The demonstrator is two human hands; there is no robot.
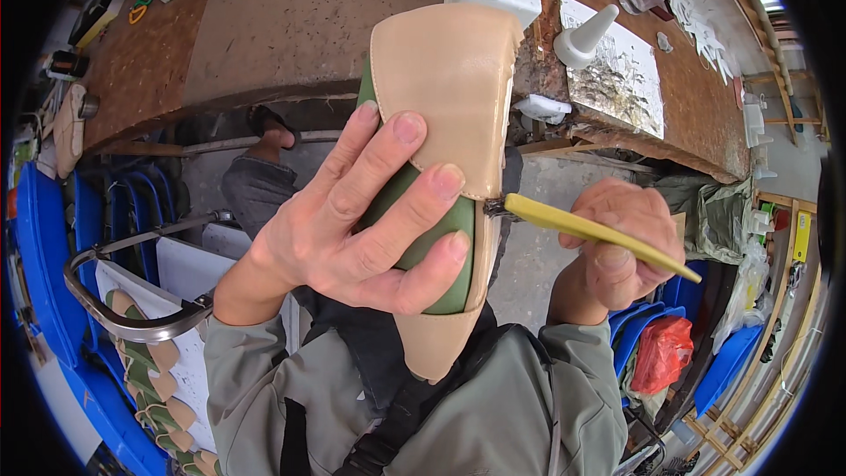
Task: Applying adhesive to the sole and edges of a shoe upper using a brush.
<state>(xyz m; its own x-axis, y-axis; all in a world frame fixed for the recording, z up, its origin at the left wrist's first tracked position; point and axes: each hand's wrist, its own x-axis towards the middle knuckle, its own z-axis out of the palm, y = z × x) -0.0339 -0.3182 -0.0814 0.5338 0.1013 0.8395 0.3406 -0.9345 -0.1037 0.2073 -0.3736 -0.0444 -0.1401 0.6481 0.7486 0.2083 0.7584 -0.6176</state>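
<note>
At centre, the left hand fingers grip a tan shoe upper on a green form. At three o'clock, the right hand fingers pinch a yellow brush, bristles touching the upper's edge. This looks like gluing the edge; the next stroke needs a steady tip along the seam.

A beige leather shoe upper sits stretched over a green shoe last, held up on end in front of the workbench, its pointed toe aimed down toward the person's chest and its wider end up. The green form shows at the left where the leather stops. A yellow-handled brush lies nearly level, slanting down to the right, its dark bristle tip touching the upper's right edge.
</note>
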